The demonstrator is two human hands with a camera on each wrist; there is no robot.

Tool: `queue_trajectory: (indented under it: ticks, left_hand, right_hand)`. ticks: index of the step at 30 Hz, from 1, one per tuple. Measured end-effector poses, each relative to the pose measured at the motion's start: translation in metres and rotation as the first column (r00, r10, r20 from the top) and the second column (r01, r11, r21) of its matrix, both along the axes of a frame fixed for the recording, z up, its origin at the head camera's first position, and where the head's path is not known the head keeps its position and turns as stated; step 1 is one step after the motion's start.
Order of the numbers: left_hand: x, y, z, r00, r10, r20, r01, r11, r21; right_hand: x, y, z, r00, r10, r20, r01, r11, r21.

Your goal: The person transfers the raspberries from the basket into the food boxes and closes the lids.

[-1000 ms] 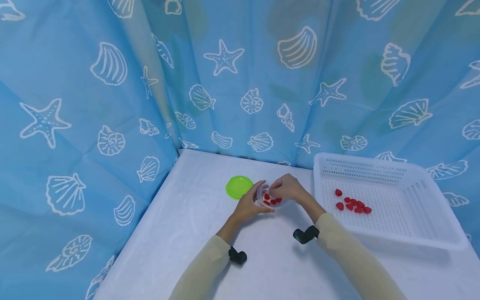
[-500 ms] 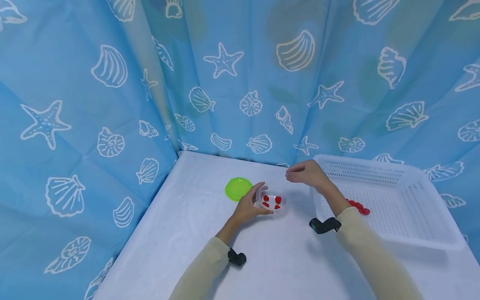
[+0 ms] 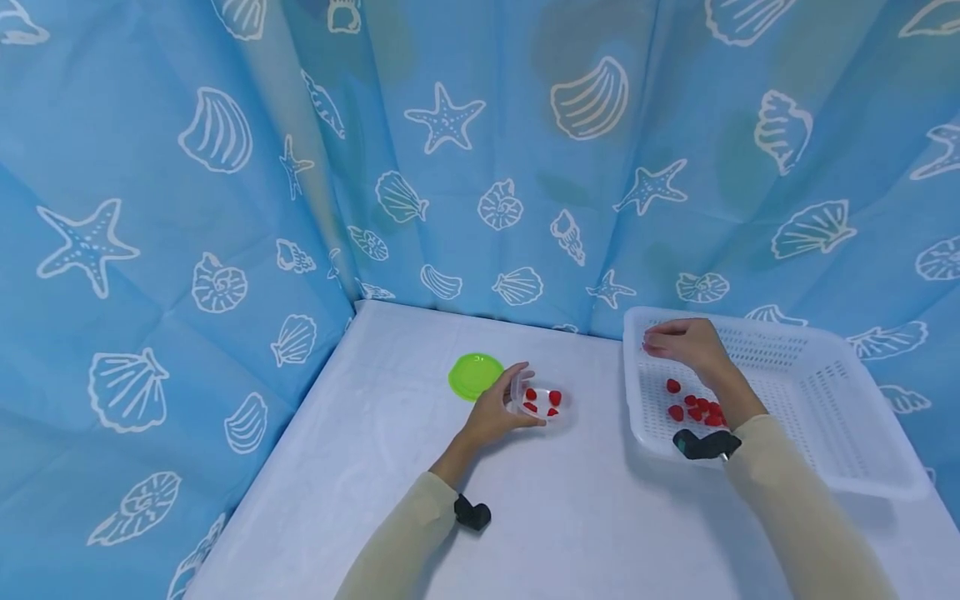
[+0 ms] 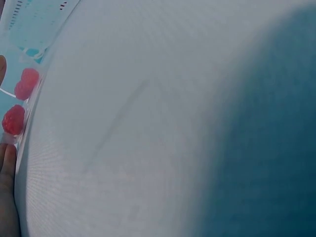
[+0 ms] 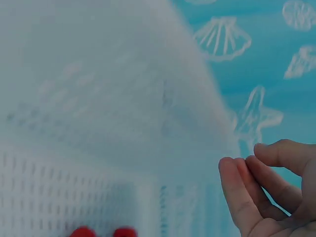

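Observation:
My left hand [image 3: 495,410] holds a small clear plastic container [image 3: 566,410], its thumb and fingers around the side. Inside are several red raspberries [image 3: 555,397]; the left wrist view catches some raspberries [image 4: 14,120] at its left edge beside the fingertips [image 4: 9,158]. My right hand [image 3: 697,346] is above the left part of a white perforated basket [image 3: 632,392]. In the right wrist view the right hand [image 5: 269,192] has loosely bent fingers, with a gap to the thumb and nothing between them. Below it lie several loose raspberries [image 3: 673,386], partly covered by the forearm.
A round bright green lid [image 3: 476,377] lies flat behind the left hand. White cloth covers the table [image 3: 390,417]. A blue curtain [image 3: 450,208] with shell and starfish prints stands at the back and left. The basket takes up the table's right side.
My right hand has left the container and moved right, over the basket. The raspberries in the container are now uncovered to view. My left hand and the container stay in place.

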State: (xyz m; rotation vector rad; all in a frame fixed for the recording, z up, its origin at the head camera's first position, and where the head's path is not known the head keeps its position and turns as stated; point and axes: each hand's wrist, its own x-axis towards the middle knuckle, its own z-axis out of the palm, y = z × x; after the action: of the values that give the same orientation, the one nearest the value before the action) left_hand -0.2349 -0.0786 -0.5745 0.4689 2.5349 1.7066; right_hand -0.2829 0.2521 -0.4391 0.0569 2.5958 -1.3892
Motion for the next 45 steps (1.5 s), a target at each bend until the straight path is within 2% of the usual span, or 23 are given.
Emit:
queue_trajectory:
  ticks: [4,7,11,17,21,27,33,38,45]
  left_hand:
    - [0.0,0.0,-0.001,1.0,0.01,-0.002,-0.01,1.0,-0.011]
    - [0.0,0.0,-0.002,1.0,0.016,0.009,-0.016,1.0,-0.019]
    - [0.0,0.001,-0.002,0.999,0.026,0.025,-0.025,0.999,-0.024]
    - [-0.001,0.0,0.0,0.999,0.031,0.026,-0.03,0.999,-0.042]
    - [-0.002,-0.001,0.001,0.999,0.035,0.039,-0.033,0.998,-0.044]
    - [-0.002,-0.002,0.001,0.999,0.033,0.039,-0.032,0.999,-0.028]
    - [-0.001,-0.001,0.001,0.999,0.024,0.029,-0.023,0.999,-0.043]
    - [-0.002,-0.001,0.001,1.0,0.01,0.02,-0.009,0.999,-0.042]
    - [-0.003,-0.002,-0.002,1.0,0.019,0.019,-0.018,0.999,-0.036]
  right_hand:
    - [0.0,0.02,-0.014,0.999,-0.047,0.008,0.047,0.999,-0.008]
    - [-0.002,0.032,-0.024,0.997,-0.065,0.049,0.065,0.998,0.006]
    - [-0.006,0.044,-0.034,0.992,-0.068,0.107,0.064,0.997,0.044]
    - [-0.014,0.055,-0.046,0.992,-0.068,0.109,0.059,0.994,0.088]
    - [-0.02,0.058,-0.051,0.984,-0.091,0.151,0.073,0.99,0.118]
    - [-0.028,0.063,-0.056,0.976,-0.05,0.21,0.013,0.985,0.171]
    - [-0.022,0.064,-0.057,0.966,0.006,0.26,-0.06,0.978,0.2]
    - [-0.02,0.061,-0.059,0.967,0.028,0.254,-0.098,0.958,0.268]
    - [-0.023,0.052,-0.058,0.977,0.111,0.18,-0.162,0.941,0.296]
